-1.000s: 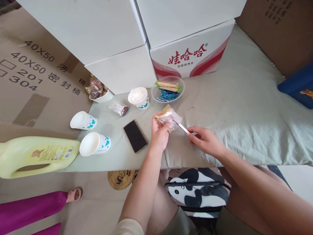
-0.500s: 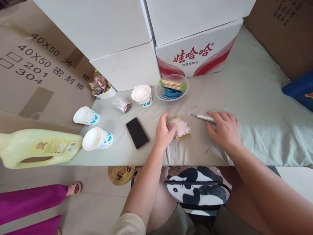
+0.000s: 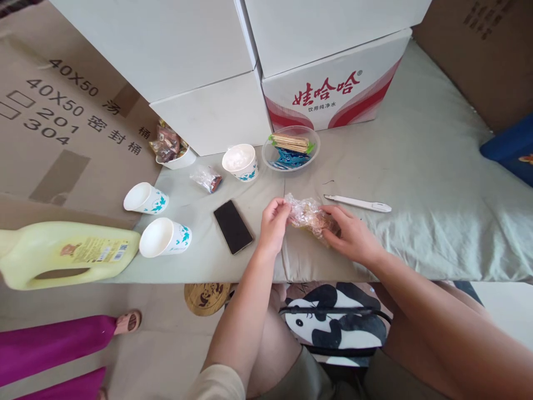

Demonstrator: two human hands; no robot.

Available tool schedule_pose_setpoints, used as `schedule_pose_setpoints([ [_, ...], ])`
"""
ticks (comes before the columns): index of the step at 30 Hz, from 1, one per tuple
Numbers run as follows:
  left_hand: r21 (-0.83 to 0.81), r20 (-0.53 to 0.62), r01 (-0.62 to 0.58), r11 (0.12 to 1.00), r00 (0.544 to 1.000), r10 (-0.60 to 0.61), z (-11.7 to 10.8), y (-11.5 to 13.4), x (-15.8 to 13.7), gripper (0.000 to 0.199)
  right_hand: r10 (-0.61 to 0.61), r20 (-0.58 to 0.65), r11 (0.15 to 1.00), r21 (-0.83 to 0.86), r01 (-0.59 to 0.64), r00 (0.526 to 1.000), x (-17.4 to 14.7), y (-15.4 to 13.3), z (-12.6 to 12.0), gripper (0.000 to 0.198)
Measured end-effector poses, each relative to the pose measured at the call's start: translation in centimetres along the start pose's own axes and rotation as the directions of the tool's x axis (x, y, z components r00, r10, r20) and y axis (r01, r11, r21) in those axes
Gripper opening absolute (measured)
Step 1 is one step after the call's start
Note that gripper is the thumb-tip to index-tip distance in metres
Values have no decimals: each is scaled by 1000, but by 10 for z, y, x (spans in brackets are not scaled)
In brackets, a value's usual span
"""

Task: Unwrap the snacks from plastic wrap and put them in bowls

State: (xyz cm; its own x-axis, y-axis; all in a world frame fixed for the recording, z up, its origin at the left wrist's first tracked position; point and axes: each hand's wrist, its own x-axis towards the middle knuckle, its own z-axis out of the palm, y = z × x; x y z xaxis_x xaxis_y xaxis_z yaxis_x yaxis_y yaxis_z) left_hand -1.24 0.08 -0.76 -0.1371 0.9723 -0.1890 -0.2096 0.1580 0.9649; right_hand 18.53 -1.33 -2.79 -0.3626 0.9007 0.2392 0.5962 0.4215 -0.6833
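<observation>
Left hand [image 3: 273, 225] and right hand [image 3: 353, 233], fingers clamped on opposite ends of the plastic-wrapped packet [image 3: 306, 212] — best peeled gently.

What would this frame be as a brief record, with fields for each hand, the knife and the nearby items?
left hand: pinching one end of a plastic-wrapped packet
right hand: holding the packet's other end
knife: white, lying on the cloth, beyond the right hand, untouched
phone: on the cloth, left of the left hand, screen dark
clear bowl: holds sticks and blue packets
</observation>
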Motion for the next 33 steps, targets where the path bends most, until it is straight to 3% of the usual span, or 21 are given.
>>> schedule_pose_setpoints([
  [2, -168, -26, 94, 981, 995, -100, 1, 7, -1, 31, -13, -36, 1000, 19, 13, 999, 0, 2, -2, 38],
  [4, -222, -43, 143, 965, 987, -157, 2, 12, -1, 31, -31, -81, 999, 35, 34, 996, -1, 4, -3, 33],
  [11, -129, -131, 164, 978, 975, -181, -3, 9, 3, 24, -89, -141, 996, -17, 87, 986, 1, 9, -3, 28],
  [14, 22, -131, 30, 999, 991, -26, -6, 6, 4, 32, -103, -166, 994, -51, 95, 981, 2, 9, -1, 26],
  [16, 176, -13, -110, 978, 993, 114, -6, 2, 3, 40, -112, -183, 993, -54, 103, 977, 2, 9, -1, 22],
  [18, 311, 114, -195, 930, 979, 167, -5, -3, 2, 34, -117, -193, 993, -34, 113, 974, 3, 8, -2, 18],
  [20, 379, 121, -194, 905, 980, 160, -5, -7, 3, 19, -112, -202, 994, -6, 113, 973, 3, 8, -5, 15],
  [24, 290, -75, -99, 952, 989, 126, -10, -8, 9, 10, -40, -247, 998, 30, 49, 968, 3, 7, -11, 14],
  [27, 304, -138, -78, 949, 983, 125, -16, -8, 12, 24, 34, -287, 999, 45, -22, 957, 2, 6, -14, 15],
  [30, 467, -69, -187, 864, 967, 246, -18, -10, 13, 42, 52, -255, 998, 43, -43, 965, 2, 6, -13, 18],
  [33, 593, 76, -282, 754, 952, 297, -18, -13, 12, 32, 0, -184, 1000, 13, 3, 983, 3, 8, -11, 23],
])
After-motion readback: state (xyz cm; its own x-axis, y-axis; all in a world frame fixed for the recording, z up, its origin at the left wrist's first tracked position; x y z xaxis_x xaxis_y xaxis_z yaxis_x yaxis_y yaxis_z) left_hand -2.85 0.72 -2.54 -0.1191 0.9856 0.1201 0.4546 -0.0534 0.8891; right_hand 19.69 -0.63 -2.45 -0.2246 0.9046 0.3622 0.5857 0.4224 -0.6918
